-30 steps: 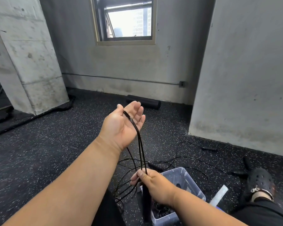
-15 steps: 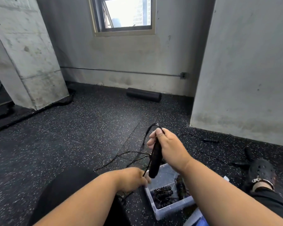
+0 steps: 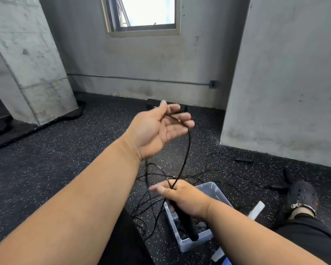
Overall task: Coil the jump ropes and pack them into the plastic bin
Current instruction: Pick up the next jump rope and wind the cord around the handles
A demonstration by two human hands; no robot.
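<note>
My left hand (image 3: 161, 127) is raised palm-up in the middle of the view. A loop of the thin black jump rope (image 3: 187, 148) lies across its loosely bent fingers. From there the rope runs down into my right hand (image 3: 185, 197), which grips the rope's black handle (image 3: 189, 226). The handle points down over the clear plastic bin (image 3: 216, 190) on the floor. Dark coiled ropes lie inside the bin, mostly hidden by my hand. Slack rope (image 3: 153, 203) is spread on the floor left of the bin.
More black rope and loose handles (image 3: 244, 160) lie on the speckled floor to the right, near my black shoe (image 3: 302, 196). A clear lid (image 3: 256, 210) lies right of the bin. A black foam roller (image 3: 151, 105) sits by the far wall. A concrete pillar (image 3: 27, 60) stands left.
My left hand rose from beside the bin, lifting a new loop of rope. My right hand dropped with the handle to just above the bin.
</note>
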